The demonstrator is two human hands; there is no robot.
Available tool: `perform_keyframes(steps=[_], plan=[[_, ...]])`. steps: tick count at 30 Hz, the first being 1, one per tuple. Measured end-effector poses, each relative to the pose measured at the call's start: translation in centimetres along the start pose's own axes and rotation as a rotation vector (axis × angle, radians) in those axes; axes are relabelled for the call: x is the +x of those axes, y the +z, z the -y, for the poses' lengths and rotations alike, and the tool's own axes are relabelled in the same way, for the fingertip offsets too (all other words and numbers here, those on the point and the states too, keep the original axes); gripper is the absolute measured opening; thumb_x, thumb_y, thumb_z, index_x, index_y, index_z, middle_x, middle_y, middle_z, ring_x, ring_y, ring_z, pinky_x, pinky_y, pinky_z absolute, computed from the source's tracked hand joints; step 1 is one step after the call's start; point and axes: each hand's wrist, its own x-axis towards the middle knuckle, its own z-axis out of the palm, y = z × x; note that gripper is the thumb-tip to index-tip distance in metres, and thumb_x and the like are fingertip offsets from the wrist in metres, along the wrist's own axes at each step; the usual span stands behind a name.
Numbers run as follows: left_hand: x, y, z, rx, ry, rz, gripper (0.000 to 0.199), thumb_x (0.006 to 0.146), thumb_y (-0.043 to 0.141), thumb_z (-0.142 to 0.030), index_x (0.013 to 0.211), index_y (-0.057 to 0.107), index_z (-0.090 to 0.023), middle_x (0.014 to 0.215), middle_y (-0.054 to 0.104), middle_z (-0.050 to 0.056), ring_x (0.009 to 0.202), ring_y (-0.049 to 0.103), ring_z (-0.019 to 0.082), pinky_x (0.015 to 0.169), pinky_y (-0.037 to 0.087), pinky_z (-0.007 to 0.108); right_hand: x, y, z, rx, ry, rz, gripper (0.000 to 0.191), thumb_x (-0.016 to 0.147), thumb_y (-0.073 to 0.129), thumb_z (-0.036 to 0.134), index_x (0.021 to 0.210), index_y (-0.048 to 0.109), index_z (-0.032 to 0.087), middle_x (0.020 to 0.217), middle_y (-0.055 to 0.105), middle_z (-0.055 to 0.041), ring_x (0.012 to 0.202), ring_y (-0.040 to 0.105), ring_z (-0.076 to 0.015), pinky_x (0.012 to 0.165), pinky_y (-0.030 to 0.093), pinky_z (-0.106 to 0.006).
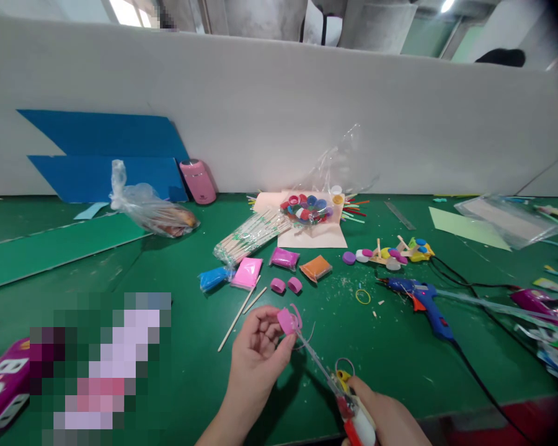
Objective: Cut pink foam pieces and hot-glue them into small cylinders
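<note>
My left hand (263,344) pinches a pink bottle cap (286,321) between thumb and fingers. A thin pink strip (297,317) curves off the cap's right side. My right hand (385,409) grips a long-nosed tool (358,421) with a red and white handle and a yellow part. Its thin shaft (317,358) reaches up to the cap; whether the tip touches it I cannot tell. Just beyond my left hand stand two more pink caps (286,285). Two wooden sticks (235,325) lie to its left.
Clay packets (246,273) and a bag of sticks (248,238) lie ahead, with bagged colored caps (307,209) behind. To the right are a blue glue gun (418,297) with its cord and a cap-and-stick model (395,253). A white partition (270,111) borders the green table.
</note>
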Motion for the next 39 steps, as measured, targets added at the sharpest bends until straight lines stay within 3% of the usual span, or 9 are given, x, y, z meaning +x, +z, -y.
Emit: perform_keyframes(steps=[5,14,22,32,39], plan=[[0.2,-0.2,0.2,0.053,-0.002,-0.011,0.033,0.06,0.067,-0.014,0.092,0.059,-0.016,0.081,0.066,0.004,0.076,0.062,0.014,0.07,0.049,0.021,0.0,0.6,-0.2,0.007,-0.002,-0.066,0.038,0.062,0.058,0.047,0.091,0.055,0.022,0.058,0.062,-0.0007,0.062,0.061,-0.0228,0.051,0.038,-0.023],[-0.4,-0.2,0.3,0.15,-0.016,0.006,0.025,0.061,0.067,-0.016,0.086,0.062,-0.016,0.074,0.067,0.001,0.067,0.062,0.012,0.065,0.051,0.021,-0.3,-1.0,0.6,0.049,-0.046,0.047,0.042,0.063,0.058,0.045,0.095,0.053,0.02,0.065,0.065,-0.0017,0.06,0.061,-0.0199,0.049,0.037,-0.021],[-0.6,-0.3,1.5,0.201,0.139,-0.01,0.029,0.063,0.065,-0.013,0.092,0.061,-0.017,0.085,0.066,0.004,0.076,0.062,0.016,0.074,0.051,0.028,-0.2,-0.6,0.7,0.026,-0.024,0.027,0.038,0.062,0.058,0.042,0.094,0.055,0.021,0.062,0.065,-0.0014,0.062,0.061,-0.0222,0.049,0.037,-0.022],[-0.7,-0.5,1.8,0.24,0.213,-0.007,0.033,0.064,0.063,-0.01,0.095,0.061,-0.022,0.09,0.066,0.002,0.08,0.062,0.014,0.076,0.05,0.025,-0.1,-1.2,0.5,0.007,0.02,0.072,0.037,0.061,0.059,0.037,0.095,0.056,0.022,0.061,0.064,0.0004,0.064,0.061,-0.0203,0.053,0.038,-0.022],[-0.5,-0.9,2.0,0.452,0.362,-0.005,0.037,0.063,0.063,-0.012,0.1,0.06,-0.02,0.092,0.064,0.006,0.079,0.061,0.017,0.076,0.05,0.029,-0.4,-1.0,0.9,0.032,-0.005,0.004,0.034,0.062,0.058,0.042,0.09,0.057,0.023,0.063,0.065,-0.0014,0.063,0.061,-0.0226,0.052,0.039,-0.023]])
